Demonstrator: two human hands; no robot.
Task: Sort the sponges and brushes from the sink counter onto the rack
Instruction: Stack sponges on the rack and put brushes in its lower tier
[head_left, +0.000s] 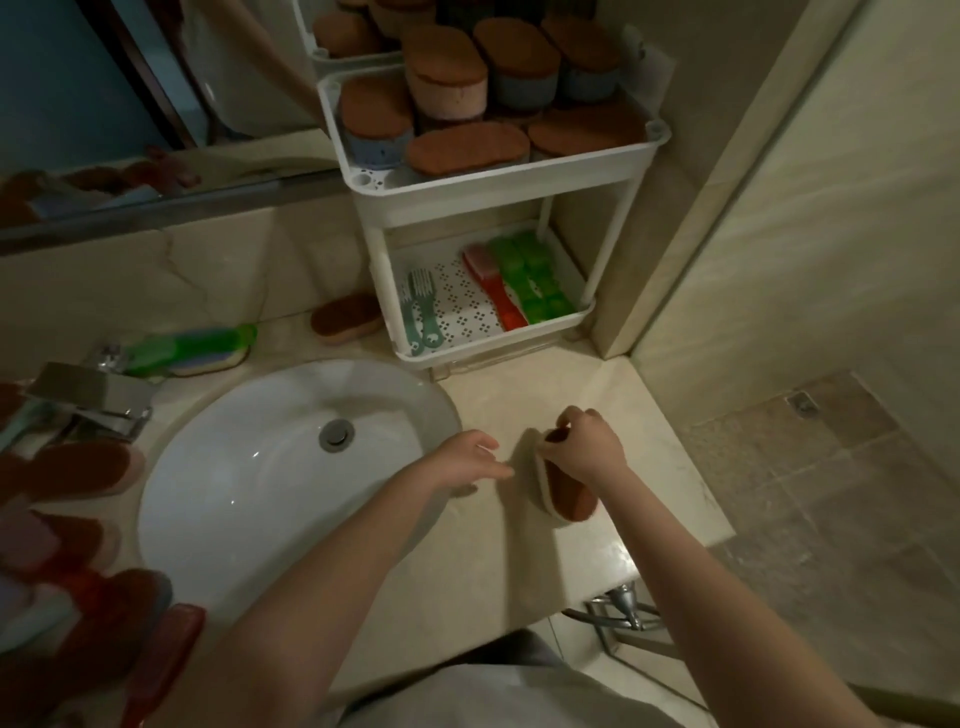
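Note:
My right hand (589, 447) grips a brown-topped oval sponge (569, 496), tilted on edge on the counter right of the sink. My left hand (467, 460) hovers beside it over the sink rim, fingers apart and holding nothing. The white two-tier rack (519, 179) stands at the back of the counter. Its top shelf holds several brown-topped sponges (447, 67). On its lower shelf lie green brushes (535, 280), a red brush (498, 291) and teal comb brushes (421, 314). Another brown sponge (347, 318) lies left of the rack. A green brush (192, 345) rests on a sponge behind the sink.
The round white sink (249, 483) fills the counter's middle, with a chrome faucet (88, 400) at its left. More sponges and a red brush (161, 660) crowd the left edge. A mirror (130, 78) runs behind. The counter ends at the right above a tiled shower floor (831, 493).

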